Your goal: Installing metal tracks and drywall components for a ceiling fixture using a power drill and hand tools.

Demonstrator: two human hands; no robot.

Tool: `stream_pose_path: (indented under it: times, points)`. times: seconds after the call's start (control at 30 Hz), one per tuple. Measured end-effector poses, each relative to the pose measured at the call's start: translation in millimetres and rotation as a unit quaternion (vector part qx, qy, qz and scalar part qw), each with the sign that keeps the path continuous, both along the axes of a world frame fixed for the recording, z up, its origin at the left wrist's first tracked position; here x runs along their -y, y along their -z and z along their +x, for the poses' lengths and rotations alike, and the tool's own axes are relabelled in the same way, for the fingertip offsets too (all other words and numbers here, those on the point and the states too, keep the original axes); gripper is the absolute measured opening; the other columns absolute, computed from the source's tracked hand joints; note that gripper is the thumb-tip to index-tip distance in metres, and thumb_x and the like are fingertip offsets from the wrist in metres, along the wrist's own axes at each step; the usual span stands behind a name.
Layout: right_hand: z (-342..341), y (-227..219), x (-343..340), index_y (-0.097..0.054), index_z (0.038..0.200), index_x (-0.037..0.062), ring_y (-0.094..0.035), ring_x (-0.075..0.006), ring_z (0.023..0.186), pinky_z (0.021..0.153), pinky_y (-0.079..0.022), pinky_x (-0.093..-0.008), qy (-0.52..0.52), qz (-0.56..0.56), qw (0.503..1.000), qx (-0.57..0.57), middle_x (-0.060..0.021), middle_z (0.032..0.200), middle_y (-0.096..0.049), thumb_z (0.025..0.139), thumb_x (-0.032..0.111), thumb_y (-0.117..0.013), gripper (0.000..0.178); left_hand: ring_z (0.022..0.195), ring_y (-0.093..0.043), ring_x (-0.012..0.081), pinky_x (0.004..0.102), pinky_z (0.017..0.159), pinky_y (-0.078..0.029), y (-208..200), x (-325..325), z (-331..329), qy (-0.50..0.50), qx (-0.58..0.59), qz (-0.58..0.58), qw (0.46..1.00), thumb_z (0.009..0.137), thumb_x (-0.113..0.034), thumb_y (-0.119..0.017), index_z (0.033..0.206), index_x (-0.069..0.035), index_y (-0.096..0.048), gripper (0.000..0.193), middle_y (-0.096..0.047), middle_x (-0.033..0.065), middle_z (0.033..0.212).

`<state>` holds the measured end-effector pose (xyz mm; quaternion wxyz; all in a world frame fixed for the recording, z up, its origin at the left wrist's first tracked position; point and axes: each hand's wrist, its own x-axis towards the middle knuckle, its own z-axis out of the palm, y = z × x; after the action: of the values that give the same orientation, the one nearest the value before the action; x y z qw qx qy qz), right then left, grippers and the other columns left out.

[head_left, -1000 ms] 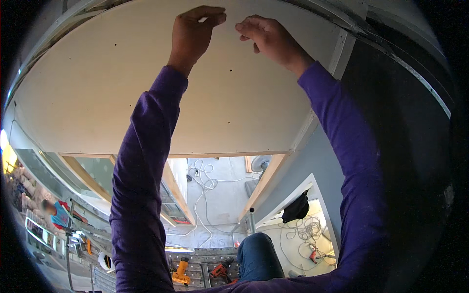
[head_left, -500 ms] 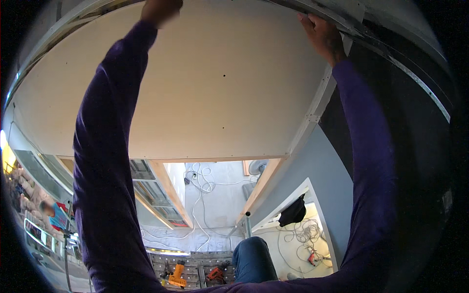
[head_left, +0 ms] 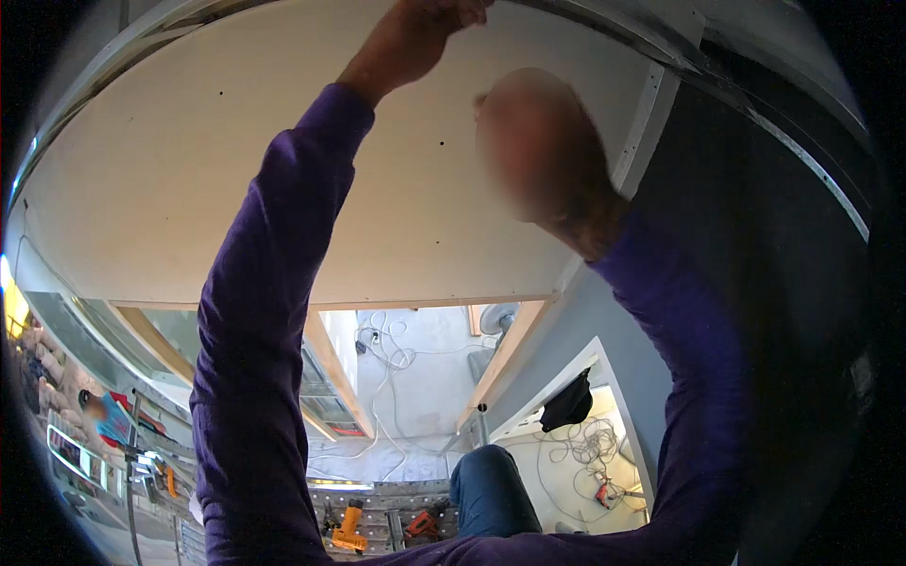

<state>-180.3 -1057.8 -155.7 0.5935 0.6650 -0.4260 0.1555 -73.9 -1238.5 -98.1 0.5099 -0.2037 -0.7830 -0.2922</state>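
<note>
A large pale board (head_left: 406, 208) with a few small dark dots fills the upper middle of the view. My left hand (head_left: 401, 47) is raised at the board's top edge, by the metal channel (head_left: 623, 38). Its fingers are curled together, and whatever they hold, if anything, is too small to make out. My right hand (head_left: 547, 141) is lifted in front of the board, below and to the right of the left one. Motion smears it, so its fingers cannot be read.
Below lies a perforated platform (head_left: 377, 495) with an orange power tool (head_left: 349, 525) and a red one (head_left: 422, 522). Cables (head_left: 595, 453) lie coiled on the floor beyond a doorway. A dark panel (head_left: 746, 189) stands right. Another person (head_left: 113, 418) is far left, near a ladder (head_left: 85, 457).
My left hand has moved right along the board's top edge. My right hand has come away from the metal channel, down and to the left.
</note>
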Motion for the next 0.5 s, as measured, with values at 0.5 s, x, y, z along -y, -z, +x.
stream_pose_path:
  times: [0.5]
  points:
    - [3,-111,83,-0.059,0.104,0.0001,-0.065,-0.0257,0.071,0.067,-0.051,-0.0407,-0.186,0.254,0.917,0.245,-0.0158,0.078,-0.066,0.098,0.022,-0.051,0.024,0.081,-0.054,0.0138,0.0298,0.079,-0.047,39,28,27,-0.199,-0.079,-0.014,0.977,0.095,-0.006,-0.053,0.105,-0.003,-0.059,0.012,-0.060,0.0060,0.086]
